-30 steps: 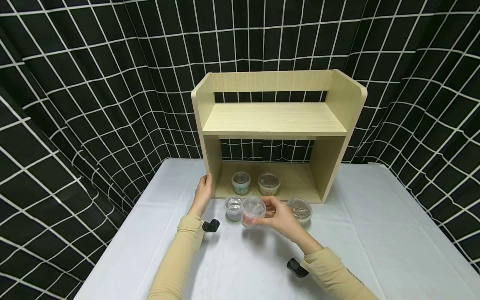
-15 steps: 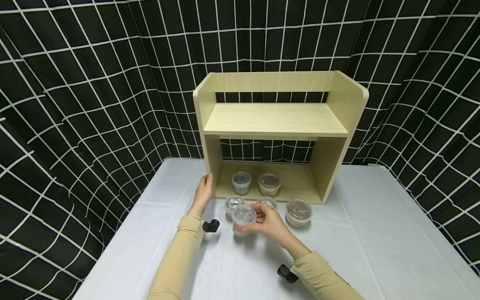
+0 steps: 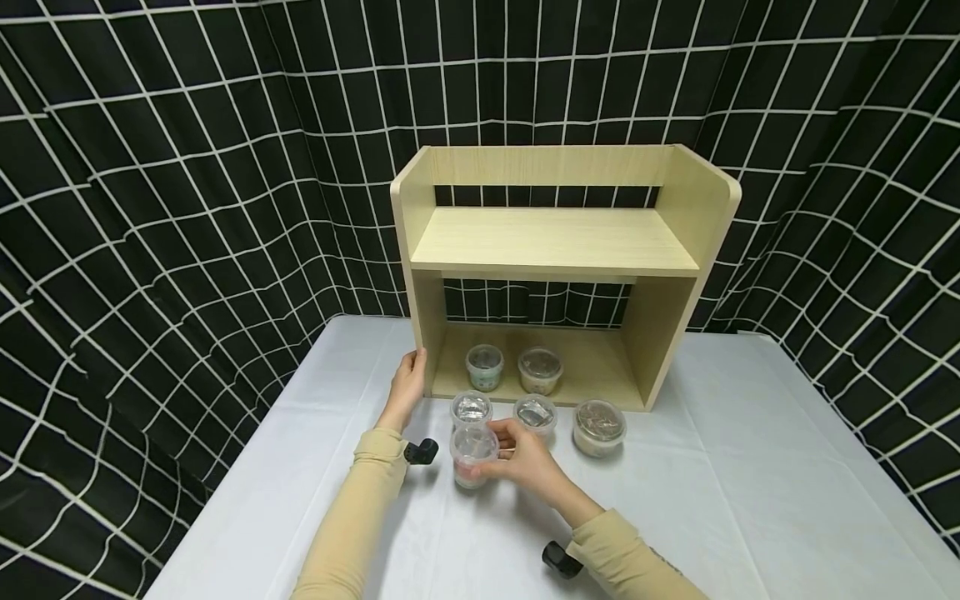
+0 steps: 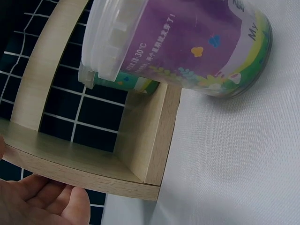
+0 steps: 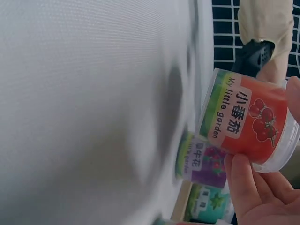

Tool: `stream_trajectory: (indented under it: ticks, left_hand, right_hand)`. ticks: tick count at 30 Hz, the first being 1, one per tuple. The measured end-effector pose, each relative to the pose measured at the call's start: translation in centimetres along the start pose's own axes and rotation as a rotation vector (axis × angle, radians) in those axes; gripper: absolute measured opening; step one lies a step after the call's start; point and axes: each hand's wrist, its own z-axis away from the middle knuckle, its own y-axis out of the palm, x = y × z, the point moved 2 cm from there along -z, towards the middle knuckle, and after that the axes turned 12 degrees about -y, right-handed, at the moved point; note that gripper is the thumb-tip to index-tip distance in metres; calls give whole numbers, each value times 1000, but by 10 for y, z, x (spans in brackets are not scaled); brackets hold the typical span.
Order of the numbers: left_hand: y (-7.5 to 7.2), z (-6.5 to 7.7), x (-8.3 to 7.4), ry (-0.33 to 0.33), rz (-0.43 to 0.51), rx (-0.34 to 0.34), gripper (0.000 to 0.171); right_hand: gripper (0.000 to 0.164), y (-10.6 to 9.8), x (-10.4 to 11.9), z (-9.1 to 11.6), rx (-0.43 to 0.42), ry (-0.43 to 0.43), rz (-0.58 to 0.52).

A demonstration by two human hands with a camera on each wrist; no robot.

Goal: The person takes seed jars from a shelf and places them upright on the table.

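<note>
A clear lidded tub with a red tomato label point(image 5: 248, 117) is held between the thumb and fingers of my right hand point(image 3: 528, 462), in front of the shelf. Directly behind it stands a purple-labelled tub point(image 4: 187, 37), largely covered by the held one in the head view. My left hand point(image 3: 406, 387) grips the front edge of the wooden shelf's point(image 3: 555, 237) left side panel; fingers lie on the outer side. On the table right of my right hand's fingers are a foil-topped tub point(image 3: 536, 412) and a wider tub with a brownish top point(image 3: 599, 427).
Inside the lower compartment stand a teal-labelled tub point(image 3: 484, 368) and a tub with a pale base point(image 3: 539, 369). A white cloth point(image 3: 750, 467) covers the table. Black curtain with a white grid point(image 3: 187, 167) hangs behind and on both sides.
My right hand has carried the red-labelled tub left and toward me, from beside the purple one to in front of it. The foil-topped tub has come into view. My left hand stays put.
</note>
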Motion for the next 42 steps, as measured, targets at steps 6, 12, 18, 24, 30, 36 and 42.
stream_trajectory:
  ticks: [6,12,18,24,30,36,42]
  left_hand:
    - [0,0,0,2,-5,2,74]
    - [0,0,1,5,-7,-3,74]
    - [1,0,2,4,6,-10,72]
    - [2,1,2,2,8,-18,70]
    - [2,2,2,1,8,-10,71]
    - [1,2,2,0,-1,-6,71]
    - [1,1,2,4,-3,-5,71]
  right_hand:
    - [65,5,-4,1,-19,-3,9]
    - [67,11,-6,2,-9,3,31]
    - [64,13,-6,2,-2,-16,79]
    - [63,15,-7,4,2,-27,101]
    - [64,17,-6,4,-6,-37,106]
    - [67,19,-6,3,12,-30,106]
    - [65,20,-8,2,0,-38,104]
